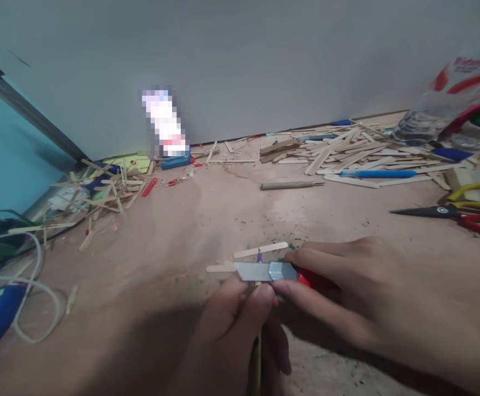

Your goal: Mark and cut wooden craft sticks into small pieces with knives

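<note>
In my right hand [359, 280] is a red-handled utility knife [283, 271], its broad blade pointing left. The fingers of my left hand [240, 324] are closed around a thin, yellowish pencil-like stick [258, 357] that runs toward me. A purple tip [259, 256] shows just beyond the blade, in line with that stick. The blade lies across the stick, close above my left thumb; whether it touches is hard to tell. One pale craft stick [261, 250] lies just past the blade. Another craft stick [219, 269] is partly hidden behind the blade and my left fingers.
Many craft sticks [355, 151] are heaped at the back right, with a blue pen-like tool [380, 174]. Scissors [437, 211] lie at the right. A slim tool [291, 186] is mid-table. A blurred phone [166, 124] leans at the back. A white cable [37, 275] loops at left.
</note>
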A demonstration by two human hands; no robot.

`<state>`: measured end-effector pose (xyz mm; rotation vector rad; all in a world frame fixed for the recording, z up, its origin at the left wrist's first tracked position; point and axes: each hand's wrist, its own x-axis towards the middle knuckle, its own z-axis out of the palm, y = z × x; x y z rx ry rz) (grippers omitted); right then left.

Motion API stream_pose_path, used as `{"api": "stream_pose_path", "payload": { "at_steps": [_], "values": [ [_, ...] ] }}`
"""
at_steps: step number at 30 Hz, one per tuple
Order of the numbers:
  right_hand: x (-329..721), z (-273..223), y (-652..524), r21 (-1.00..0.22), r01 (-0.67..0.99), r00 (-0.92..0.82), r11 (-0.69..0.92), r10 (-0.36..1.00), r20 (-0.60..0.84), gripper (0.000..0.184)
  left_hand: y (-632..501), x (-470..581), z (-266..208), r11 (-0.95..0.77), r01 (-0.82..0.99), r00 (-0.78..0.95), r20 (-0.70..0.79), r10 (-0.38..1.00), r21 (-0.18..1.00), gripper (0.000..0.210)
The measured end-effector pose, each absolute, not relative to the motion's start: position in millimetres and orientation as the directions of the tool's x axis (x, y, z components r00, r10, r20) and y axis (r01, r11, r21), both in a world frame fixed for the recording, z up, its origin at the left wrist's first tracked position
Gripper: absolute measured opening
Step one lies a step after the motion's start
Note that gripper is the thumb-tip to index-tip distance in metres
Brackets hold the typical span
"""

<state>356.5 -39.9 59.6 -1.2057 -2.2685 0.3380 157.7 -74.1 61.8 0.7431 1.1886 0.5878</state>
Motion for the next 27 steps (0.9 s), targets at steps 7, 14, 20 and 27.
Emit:
{"api": "stream_pose_path", "payload": {
  "at_steps": [7,14,20,27],
  "values": [
    [359,61,-43,-0.47,0.638,-0.474,0.61,0.792,0.384,0.036,-75,158,60,0.633,0.001,0.312,-0.601,0.736,0.775,0.059],
    [358,65,-41,-0.462,0.664,-0.497,0.587,0.809,0.313,0.037,-73,154,59,0.613,-0.016,0.341,-0.572,0.746,0.79,0.051],
    [359,63,-41,-0.469,0.646,-0.465,0.602,0.798,0.383,0.038,-70,152,60,0.589,0.019,0.367,-0.554,0.748,0.808,0.056],
    [358,71,-38,-0.468,0.684,-0.492,0.56,0.827,0.271,0.036,-67,153,55,0.573,-0.004,0.414,-0.52,0.747,0.82,0.063]
  ]
}}
